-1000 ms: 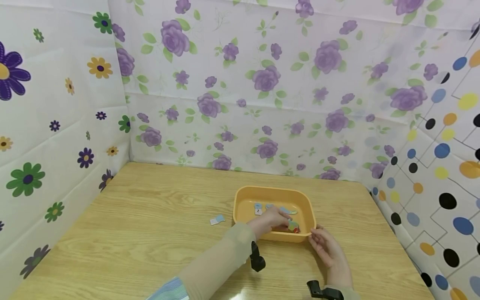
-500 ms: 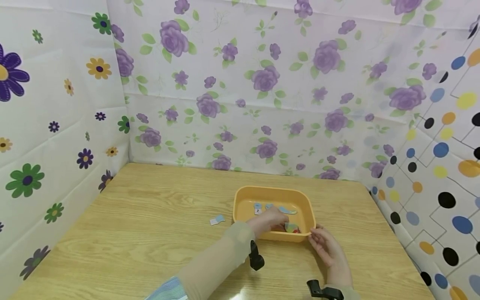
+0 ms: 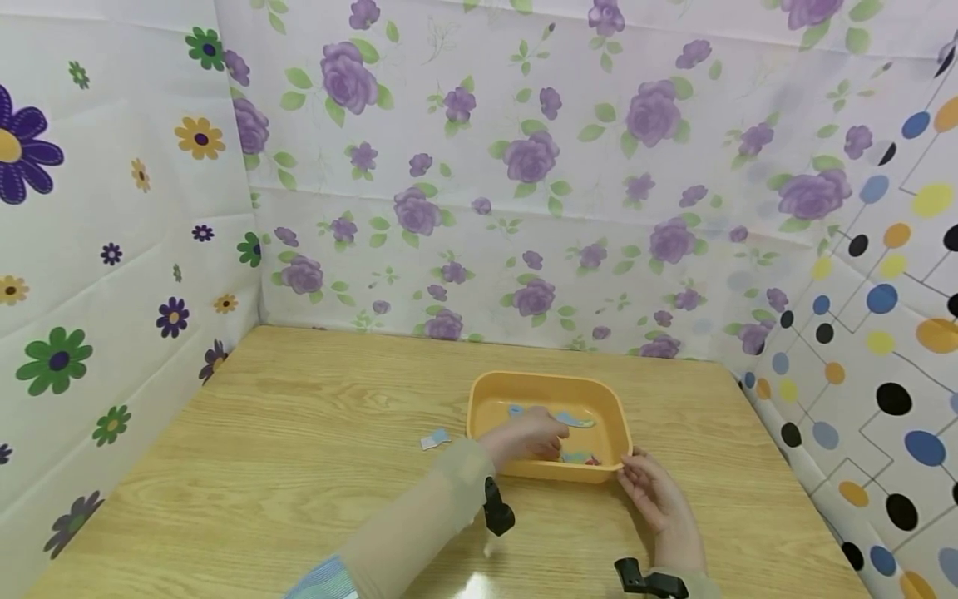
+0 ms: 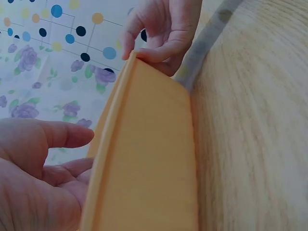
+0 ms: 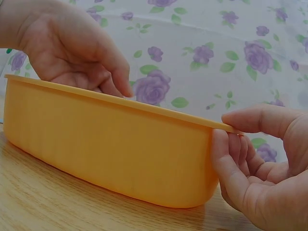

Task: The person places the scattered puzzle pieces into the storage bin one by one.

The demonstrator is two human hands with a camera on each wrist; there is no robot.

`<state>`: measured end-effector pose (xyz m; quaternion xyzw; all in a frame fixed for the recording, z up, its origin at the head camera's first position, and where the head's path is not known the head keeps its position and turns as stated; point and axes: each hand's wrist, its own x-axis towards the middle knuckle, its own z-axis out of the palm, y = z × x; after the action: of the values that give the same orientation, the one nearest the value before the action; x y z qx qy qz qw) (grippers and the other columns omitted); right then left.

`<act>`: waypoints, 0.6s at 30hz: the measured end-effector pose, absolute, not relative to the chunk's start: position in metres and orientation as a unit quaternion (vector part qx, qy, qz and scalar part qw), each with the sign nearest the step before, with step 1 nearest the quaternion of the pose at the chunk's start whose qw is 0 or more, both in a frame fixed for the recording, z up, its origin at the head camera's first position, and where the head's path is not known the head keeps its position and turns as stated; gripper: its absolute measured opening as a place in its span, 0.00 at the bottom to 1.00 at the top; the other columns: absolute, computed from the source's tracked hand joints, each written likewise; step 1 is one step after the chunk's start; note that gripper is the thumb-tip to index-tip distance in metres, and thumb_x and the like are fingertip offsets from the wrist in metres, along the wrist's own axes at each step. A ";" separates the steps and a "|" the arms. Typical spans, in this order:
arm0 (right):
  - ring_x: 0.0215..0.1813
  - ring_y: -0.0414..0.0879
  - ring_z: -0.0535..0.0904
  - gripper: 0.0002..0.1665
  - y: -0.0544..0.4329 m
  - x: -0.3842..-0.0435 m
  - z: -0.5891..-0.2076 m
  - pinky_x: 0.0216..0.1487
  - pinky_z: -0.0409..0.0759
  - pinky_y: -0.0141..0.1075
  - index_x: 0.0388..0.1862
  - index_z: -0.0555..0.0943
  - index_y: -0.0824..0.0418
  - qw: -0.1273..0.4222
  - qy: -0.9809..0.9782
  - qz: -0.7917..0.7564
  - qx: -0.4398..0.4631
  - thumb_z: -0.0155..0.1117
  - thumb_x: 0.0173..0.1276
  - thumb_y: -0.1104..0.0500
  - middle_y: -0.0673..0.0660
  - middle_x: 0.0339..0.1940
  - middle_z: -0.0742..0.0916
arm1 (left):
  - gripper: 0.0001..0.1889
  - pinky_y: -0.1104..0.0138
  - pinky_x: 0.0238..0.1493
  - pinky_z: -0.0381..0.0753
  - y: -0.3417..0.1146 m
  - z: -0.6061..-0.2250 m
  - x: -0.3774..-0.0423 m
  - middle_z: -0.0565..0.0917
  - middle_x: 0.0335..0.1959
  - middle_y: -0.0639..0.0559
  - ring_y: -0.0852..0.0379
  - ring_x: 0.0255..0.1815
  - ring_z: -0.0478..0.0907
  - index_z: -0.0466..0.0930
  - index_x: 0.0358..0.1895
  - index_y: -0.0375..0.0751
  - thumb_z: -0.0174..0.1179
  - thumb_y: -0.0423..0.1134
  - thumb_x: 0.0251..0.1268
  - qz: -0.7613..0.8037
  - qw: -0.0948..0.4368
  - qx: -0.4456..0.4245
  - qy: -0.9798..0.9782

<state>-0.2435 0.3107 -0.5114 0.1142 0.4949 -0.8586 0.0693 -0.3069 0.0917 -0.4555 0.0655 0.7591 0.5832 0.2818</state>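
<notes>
My left hand [image 3: 530,434] reaches down into an orange plastic bin [image 3: 494,388]. In the left wrist view, the thumb of that hand [image 4: 41,163] stands apart from the other fingers, whose tips are hidden behind the bin's rim; nothing shows in its grasp. My right hand [image 3: 659,499] pinches the bin's near right corner, thumb on the rim and fingers curled below it, as the right wrist view shows. Inside lie small flat printed pieces: a blue-yellow piece [image 3: 575,420], a green-and-red piece [image 3: 578,458] and a light-blue piece [image 3: 515,410] partly behind the left hand.
Left of the bin, a small blue-and-white piece [image 3: 435,438] lies on the wooden table [image 3: 322,416]. Patterned cloths hang around the table: purple roses [image 3: 531,158] behind, flowers at the left, dots [image 3: 894,399] at the right.
The left hand has moved left inside the bin, away from the green-and-red piece, and now covers a white piece that showed before. That green-and-red piece sits slightly further left. The right hand keeps its place.
</notes>
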 end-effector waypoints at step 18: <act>0.39 0.35 0.77 0.10 0.309 -0.243 -0.509 0.45 0.80 0.24 0.44 0.71 0.56 0.070 0.496 -0.857 0.119 0.44 0.75 0.69 0.48 0.36 0.78 | 0.20 0.53 0.60 0.79 0.011 -0.434 -0.308 0.83 0.57 0.44 0.50 0.51 0.84 0.77 0.62 0.40 0.56 0.44 0.72 0.573 0.231 0.192 0.762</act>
<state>-0.2425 0.3090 -0.5086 0.1191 0.4965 -0.8570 0.0701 -0.3076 0.0105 -0.4340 0.1925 0.7624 0.5729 0.2314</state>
